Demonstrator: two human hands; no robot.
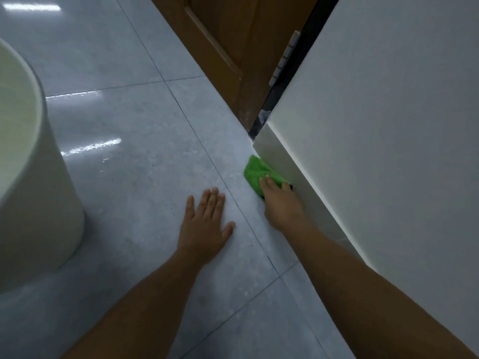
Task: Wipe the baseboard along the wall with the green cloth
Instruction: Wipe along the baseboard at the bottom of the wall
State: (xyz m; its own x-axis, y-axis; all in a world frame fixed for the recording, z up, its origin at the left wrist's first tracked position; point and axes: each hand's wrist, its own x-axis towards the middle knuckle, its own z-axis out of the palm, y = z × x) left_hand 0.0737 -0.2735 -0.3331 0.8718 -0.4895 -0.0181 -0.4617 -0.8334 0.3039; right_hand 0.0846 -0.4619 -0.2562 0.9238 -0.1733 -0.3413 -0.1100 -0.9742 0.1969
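Far left: big white tub point(33, 177) on the tiled floor point(129, 141), well clear of the work, ignore it.

Your left hand point(204, 229) is flat on the floor, fingers spread, holding nothing. It looks like a brace only.

Right of it, your right hand point(281, 203) is pressed down over the green cloth point(255, 172), palm and fingers on top of it more than wrapped around. So that grip is loaded with the cloth, and it's the only hand near the job.

The cloth sits at the foot of the baseboard point(308, 193), touching its face where it meets the floor. Most of the cloth shows ahead of your fingertips, toward the door.

The baseboard's long axis runs diagonally: from near you at lower right, up and left to its end point(259, 143) by the wooden door point(228, 47). The cloth is near that far end.

Judgement: little board is left ahead, so the stroke that matters goes back along the axis toward you. Keep the cloth on the face, don't let it slide out onto the tile.

The white wall point(388, 125) above isn't part of this.
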